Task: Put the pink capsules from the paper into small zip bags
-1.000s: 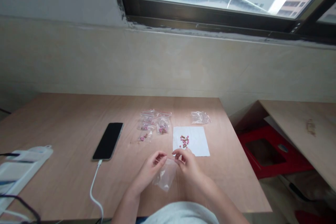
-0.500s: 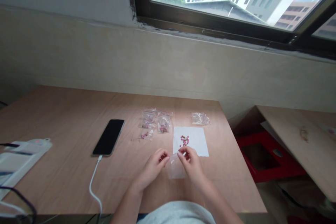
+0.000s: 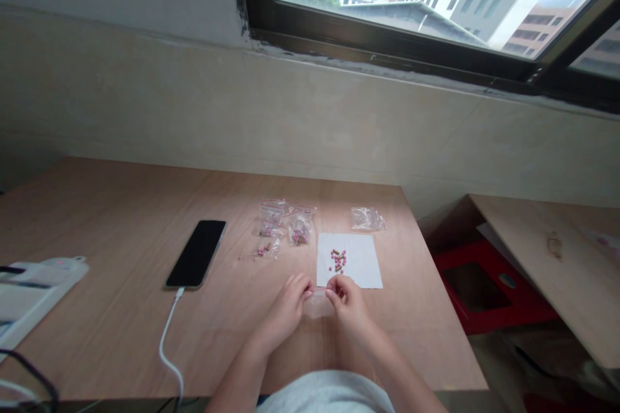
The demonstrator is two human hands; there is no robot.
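Observation:
A small clear zip bag (image 3: 318, 304) is stretched between my two hands, just in front of a white sheet of paper (image 3: 363, 261). My left hand (image 3: 292, 300) pinches one top corner of it. The other top corner is between the thumb and fingers of my right hand (image 3: 347, 297), which partly covers the sheet's front edge. On the paper lies a loose cluster of pink and brownish pills (image 3: 338, 260). Beyond my left hand several filled zip bags (image 3: 300, 229) hold similar pills. One bag (image 3: 266, 248) lies nearest to me, with a few pills in it.
Flat clear bags (image 3: 367, 219) lie behind the paper. To the left are a black phone (image 3: 197, 253) with a white charging cable (image 3: 167, 342) and a white power strip (image 3: 43, 290). A wall and window frame (image 3: 387, 45) rise behind the table (image 3: 121, 206); a red box (image 3: 477, 290) stands right.
The bag has tilted, so less of its face shows, and its top edge now runs straight between both hands. My hands still pinch it in nearly the same place.

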